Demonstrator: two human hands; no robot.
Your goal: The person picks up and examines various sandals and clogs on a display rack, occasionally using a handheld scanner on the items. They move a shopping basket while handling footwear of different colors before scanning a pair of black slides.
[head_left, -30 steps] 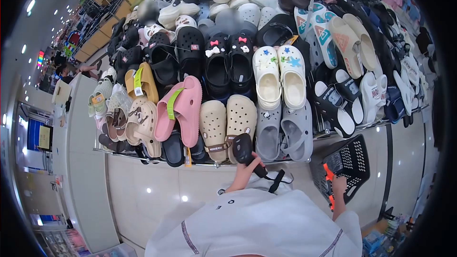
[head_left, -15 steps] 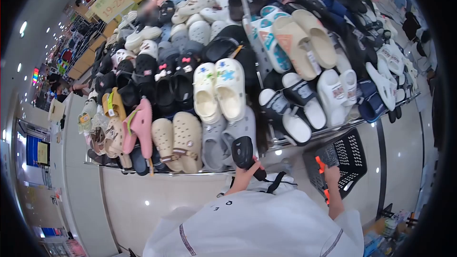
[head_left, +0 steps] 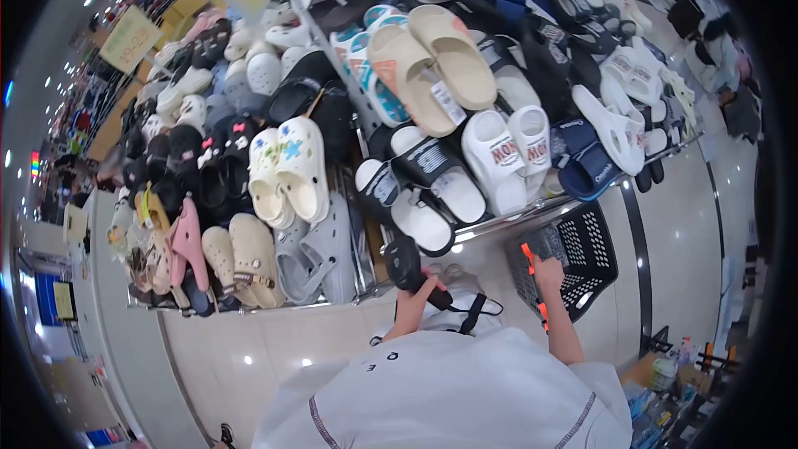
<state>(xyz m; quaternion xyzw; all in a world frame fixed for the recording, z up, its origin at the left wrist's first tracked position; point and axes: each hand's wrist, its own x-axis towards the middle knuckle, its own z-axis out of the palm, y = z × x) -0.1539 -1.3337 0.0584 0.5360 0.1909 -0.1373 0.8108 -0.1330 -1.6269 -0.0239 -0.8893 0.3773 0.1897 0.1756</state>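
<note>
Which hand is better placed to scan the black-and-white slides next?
Probably the left hand: it already grips the black handheld scanner just below the black-and-white slides. The right hand holds the black basket.

Open tiled floor (head_left: pixel 249 341) below the rack's front edge (head_left: pixel 274 308). Above that edge, packed slippers and clogs (head_left: pixel 249 258) edge to edge, no gaps. Black basket (head_left: pixel 582 249) blocking passage at the rack's right front corner.

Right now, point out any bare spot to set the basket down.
Free: the floor tiles right of the basket, and the tiles below the shoe rack. Crowded: the rack itself, with clogs and slides packed edge to edge.
</note>
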